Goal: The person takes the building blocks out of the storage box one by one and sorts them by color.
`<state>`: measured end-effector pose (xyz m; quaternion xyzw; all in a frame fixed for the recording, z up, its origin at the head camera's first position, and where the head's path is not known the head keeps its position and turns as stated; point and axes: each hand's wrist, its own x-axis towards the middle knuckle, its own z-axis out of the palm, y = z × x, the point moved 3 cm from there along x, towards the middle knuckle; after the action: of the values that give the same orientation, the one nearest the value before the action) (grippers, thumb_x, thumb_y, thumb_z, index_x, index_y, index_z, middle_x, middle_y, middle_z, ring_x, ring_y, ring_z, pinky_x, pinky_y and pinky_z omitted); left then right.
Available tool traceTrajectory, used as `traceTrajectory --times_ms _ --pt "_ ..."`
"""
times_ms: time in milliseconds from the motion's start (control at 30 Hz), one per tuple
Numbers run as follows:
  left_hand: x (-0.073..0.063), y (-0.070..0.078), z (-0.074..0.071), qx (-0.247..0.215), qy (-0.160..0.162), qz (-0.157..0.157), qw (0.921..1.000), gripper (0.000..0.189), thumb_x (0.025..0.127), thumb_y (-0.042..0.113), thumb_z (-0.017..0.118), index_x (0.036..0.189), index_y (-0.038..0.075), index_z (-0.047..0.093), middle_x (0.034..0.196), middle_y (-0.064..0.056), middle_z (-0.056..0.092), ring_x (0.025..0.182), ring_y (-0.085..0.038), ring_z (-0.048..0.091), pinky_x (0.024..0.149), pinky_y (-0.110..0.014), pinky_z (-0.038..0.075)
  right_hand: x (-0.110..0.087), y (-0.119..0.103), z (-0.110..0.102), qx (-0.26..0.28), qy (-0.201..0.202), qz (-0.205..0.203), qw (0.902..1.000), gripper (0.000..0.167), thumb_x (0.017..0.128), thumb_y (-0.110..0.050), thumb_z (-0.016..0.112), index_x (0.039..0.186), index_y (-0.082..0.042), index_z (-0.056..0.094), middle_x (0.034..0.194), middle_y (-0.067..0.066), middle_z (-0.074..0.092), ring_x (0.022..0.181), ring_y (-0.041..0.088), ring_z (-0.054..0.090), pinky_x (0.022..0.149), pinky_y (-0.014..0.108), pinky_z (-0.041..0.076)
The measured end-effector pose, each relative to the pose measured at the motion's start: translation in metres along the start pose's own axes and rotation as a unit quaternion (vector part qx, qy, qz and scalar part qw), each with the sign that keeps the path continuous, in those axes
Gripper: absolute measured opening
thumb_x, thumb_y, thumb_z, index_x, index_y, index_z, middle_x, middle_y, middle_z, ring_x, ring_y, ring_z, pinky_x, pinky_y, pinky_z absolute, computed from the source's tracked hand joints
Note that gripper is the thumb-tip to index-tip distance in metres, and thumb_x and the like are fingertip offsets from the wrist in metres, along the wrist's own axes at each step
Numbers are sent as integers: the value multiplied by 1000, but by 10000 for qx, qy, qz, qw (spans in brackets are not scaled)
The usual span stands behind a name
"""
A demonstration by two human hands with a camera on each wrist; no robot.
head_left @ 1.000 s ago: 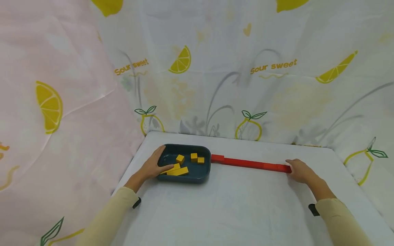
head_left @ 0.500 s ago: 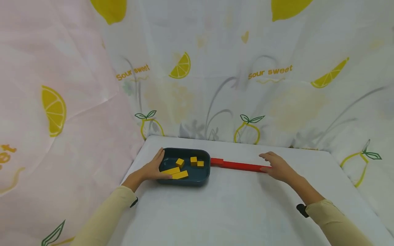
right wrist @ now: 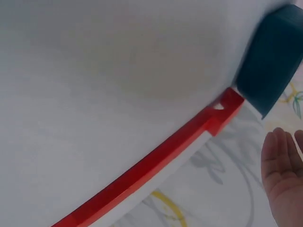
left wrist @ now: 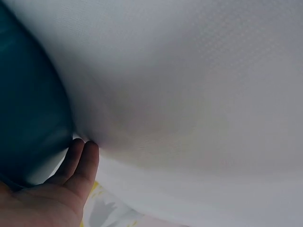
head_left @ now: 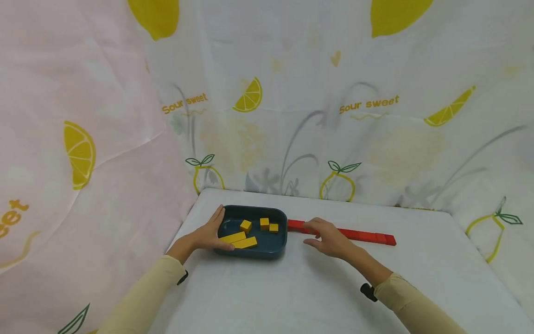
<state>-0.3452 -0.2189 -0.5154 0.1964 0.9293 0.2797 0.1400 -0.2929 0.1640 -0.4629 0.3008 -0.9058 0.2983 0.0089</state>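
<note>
A dark blue-green rectangular tray (head_left: 271,253) sits on the white table, holding several yellow blocks: small cubes (head_left: 264,224) and longer bars (head_left: 246,243). My left hand (head_left: 206,235) holds the tray's left end, thumb over the front rim; in the left wrist view two fingers (left wrist: 85,163) lie by its outer wall. A straight row of red blocks (head_left: 367,236) runs rightward from the tray's right side. The one nearest the tray, a red block with a notch (right wrist: 228,106), is thicker. My right hand (head_left: 331,241), relaxed and holding nothing, hovers over the row's left part, partly hiding it.
Patterned cloth (head_left: 267,116) with lemon prints hangs behind the table and along its left side. The white table top (head_left: 292,297) stretches in front of the tray and the red row.
My right hand has left the red row's right end and travelled left along it toward the tray, exposing that end. My left hand has stayed at the tray.
</note>
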Motion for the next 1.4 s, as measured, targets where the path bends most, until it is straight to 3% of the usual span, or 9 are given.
traceTrajectory --times_ms 167,333,567,800,933,1067,1200,1400 --pt "1 1 1 -64 -11 9 10000 141 66 65 82 158 3 -6 165 -17 -16 153 -41 0 117 -63 23 18 -15 12 574 -75 -233 9981 41 87 -14 76 125 -8 64 111 9 67 99 28 66 81 30 60" --pt "1 0 -1 -42 -71 -59 9999 140 66 65 82 159 5 -3 165 -16 -16 152 -43 2 115 -65 25 32 -30 32 1333 52 -519 9897 42 85 -14 78 124 -4 64 112 14 67 98 27 68 82 25 58" --pt "6 3 2 -61 -17 28 10000 134 68 60 83 160 8 0 165 -16 -15 151 -45 6 112 -68 27 58 -47 59 1749 155 -353 9838 37 88 -14 75 123 -6 65 115 12 68 101 24 69 87 25 57" --pt "0 -3 3 141 44 20 9999 131 70 63 80 159 7 3 166 -17 -11 150 -45 14 111 -68 29 91 -55 94 1737 -178 -51 9846 40 88 -17 76 124 -2 65 120 14 67 99 19 69 84 18 55" --pt "0 -7 0 30 239 267 9994 130 69 57 83 159 6 5 166 -19 -7 150 -45 12 112 -69 25 98 -54 106 1787 -266 350 9829 39 86 -18 77 122 -4 67 118 9 70 95 13 68 85 20 55" --pt "-1 -10 2 -137 207 348 9991 130 71 54 83 159 6 0 165 -20 -10 151 -44 6 115 -67 21 98 -53 115 1342 -633 650 9868 38 86 -18 78 121 -8 68 114 3 70 94 9 65 89 22 55" --pt "-6 -11 4 -187 115 174 9996 136 71 57 82 157 2 -8 164 -22 -13 152 -44 3 117 -66 17 100 -55 120 956 -921 569 9895 38 85 -19 78 121 -10 69 114 -1 68 98 10 64 89 21 54" --pt "-12 -12 0 -174 201 45 9996 138 70 60 81 157 1 -9 164 -22 -12 152 -44 3 117 -65 17 107 -60 122 857 -1121 621 9881 33 86 -18 78 118 -14 72 114 -4 70 96 7 62 89 20 53"
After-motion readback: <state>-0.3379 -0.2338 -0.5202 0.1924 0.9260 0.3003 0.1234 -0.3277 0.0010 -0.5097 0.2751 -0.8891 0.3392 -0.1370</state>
